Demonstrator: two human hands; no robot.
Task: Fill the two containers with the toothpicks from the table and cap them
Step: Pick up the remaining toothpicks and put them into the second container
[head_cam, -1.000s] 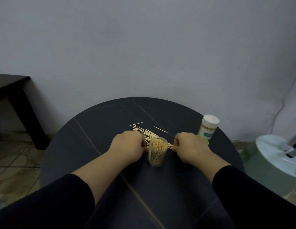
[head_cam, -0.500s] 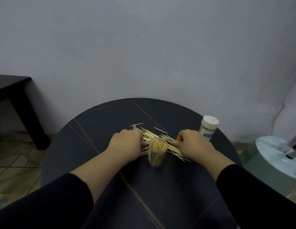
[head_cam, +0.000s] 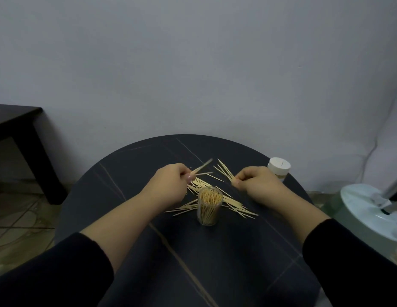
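- Since half a second ago both hands have lifted off the pile and drawn apart, each bringing up a pinch of toothpicks; more sticks now lie fanned on either side of the open container (head_cam: 209, 206).
- The left hand (head_cam: 171, 185) has its grip closed on a few toothpicks (head_cam: 201, 169) that point away toward the far edge of the tabletop (head_cam: 226, 262); they are blurred, so their number is unclear.
- The right hand (head_cam: 257, 185) has its grip closed on a thicker bundle (head_cam: 224, 172), tips splayed up and to the left.
- The open container stands upright near the middle of the tabletop, between the two hands, and already looks packed to its rim.
- The loose toothpicks (head_cam: 235, 204) lie scattered around and behind it, some touching its base.
- To do this step well, I judge each bundle should be squared into parallel sticks, then fed in vertically; with so little room, small lots will go in more easily.
- The capped container (head_cam: 279, 169) stands at the right edge of the tabletop, just beyond the right hand; a careless sweep could knock it off.
- No cap for the open container shows anywhere.
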